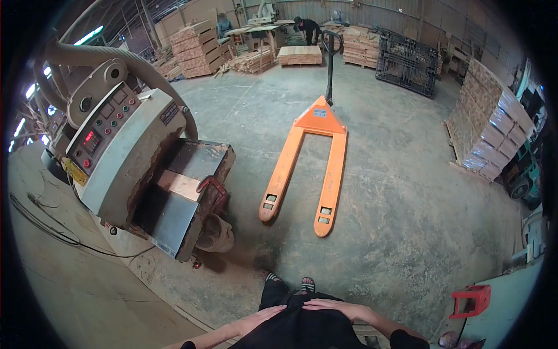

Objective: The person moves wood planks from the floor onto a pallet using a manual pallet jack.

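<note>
My left hand [260, 321] lies flat against the front of my dark clothing, its fingers stretched out. Opposite it, my right hand [336, 307] rests the same way on the clothing, fingers extended and holding nothing. The fingertips of the two hands point toward each other with a gap between them. Beyond my sandaled feet stands an orange pallet jack [320, 119], its forks pointing toward me and its dark handle upright. To the left is a machine [132, 152] with a control panel, a metal bed and a red clamp [214, 191].
A bucket [215, 234] stands under the machine's bed. Cables lie at the left. A wrapped wood stack [494, 122] and a red stool [472, 301] are on the right. Wood stacks, a black pallet [408, 63] and two people, one bending [308, 28], are at the back.
</note>
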Demonstrator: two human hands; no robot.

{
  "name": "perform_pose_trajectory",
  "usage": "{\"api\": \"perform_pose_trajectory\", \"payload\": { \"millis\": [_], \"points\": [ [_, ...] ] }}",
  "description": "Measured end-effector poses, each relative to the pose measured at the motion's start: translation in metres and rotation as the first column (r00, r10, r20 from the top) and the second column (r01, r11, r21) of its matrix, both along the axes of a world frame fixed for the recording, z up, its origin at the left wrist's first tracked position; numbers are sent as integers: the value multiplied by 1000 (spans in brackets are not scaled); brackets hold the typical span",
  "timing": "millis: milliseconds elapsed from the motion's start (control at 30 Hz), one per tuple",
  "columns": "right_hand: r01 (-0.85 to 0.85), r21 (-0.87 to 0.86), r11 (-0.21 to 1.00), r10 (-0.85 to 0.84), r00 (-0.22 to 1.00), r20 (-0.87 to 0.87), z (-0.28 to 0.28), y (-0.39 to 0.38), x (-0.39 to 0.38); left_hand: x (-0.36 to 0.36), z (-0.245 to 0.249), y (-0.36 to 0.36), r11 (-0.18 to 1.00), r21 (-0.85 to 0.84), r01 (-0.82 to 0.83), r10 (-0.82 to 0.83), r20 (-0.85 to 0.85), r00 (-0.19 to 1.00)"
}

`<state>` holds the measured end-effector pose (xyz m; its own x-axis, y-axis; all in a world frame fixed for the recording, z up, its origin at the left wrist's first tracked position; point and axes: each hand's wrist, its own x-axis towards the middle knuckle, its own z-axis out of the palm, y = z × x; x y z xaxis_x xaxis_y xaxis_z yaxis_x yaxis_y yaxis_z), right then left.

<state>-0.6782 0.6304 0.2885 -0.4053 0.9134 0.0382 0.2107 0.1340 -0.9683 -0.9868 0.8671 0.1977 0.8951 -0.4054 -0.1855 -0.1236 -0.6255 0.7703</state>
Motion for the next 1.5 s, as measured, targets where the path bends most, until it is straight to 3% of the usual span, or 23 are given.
{"api": "perform_pose_trajectory", "payload": {
  "millis": [33, 100, 267, 333, 400, 433, 500, 633, 700, 733, 767, 833, 900, 1500],
  "points": [
    [1, -1, 1000, -1, 1000, -2, 0, 0, 0, 14, 52, -2, 983, -164, -77, 83, 28, 996],
    [0, -7, 1000, 0, 1000, -13, 2, 0, 0, 29, 112, -7, 934, -330, -135, 167, 73, 983],
    [-20, -5, 1000, 20, 1000, 1, -2, 0, 0, 27, 112, -12, 938, -301, -174, 206, 78, 975],
    [-27, -5, 1000, 26, 1000, -14, 3, 1, 0, 16, 69, -9, 970, -203, -134, 147, 52, 988],
    [-17, -5, 1000, 17, 1000, -13, 5, 0, -1, -12, -33, -4, 988, 146, 48, -49, 5, 999],
    [-12, -4, 1000, 12, 1000, -12, 6, 0, -1, -25, -87, -3, 905, 374, 203, -201, -44, 979],
    [-6, -4, 1000, 6, 1000, -20, 4, 0, -2, -37, -137, -3, 731, 565, 383, -370, -144, 918],
    [23, -100, 995, -33, 995, -97, 11, -2, -2, -45, -138, -3, 800, 496, 337, -324, -116, 939],
    [7, -46, 999, -10, 998, -63, -2, -3, -4, -42, -124, -3, 848, 445, 288, -277, -90, 957],
    [-1, -20, 1000, 0, 999, -45, -6, -3, -5, -36, -101, -2, 924, 328, 198, -189, -58, 980],
    [-3, -17, 1000, 3, 999, -46, -5, -3, -4, -20, -46, -4, 988, 141, 58, -55, -19, 998],
    [-8, -11, 1000, 7, 999, -49, -3, -2, -4, 9, 61, -10, 972, -195, -134, 146, 52, 988],
    [-8, -7, 1000, 8, 1000, -30, -5, -3, -5, 21, 110, -17, 933, -308, -186, 225, 96, 970],
    [-12, -48, 999, 11, 1000, -14, 0, -4, -6, 22, 113, -20, 946, -260, -196, 233, 120, 965]
  ]
}}
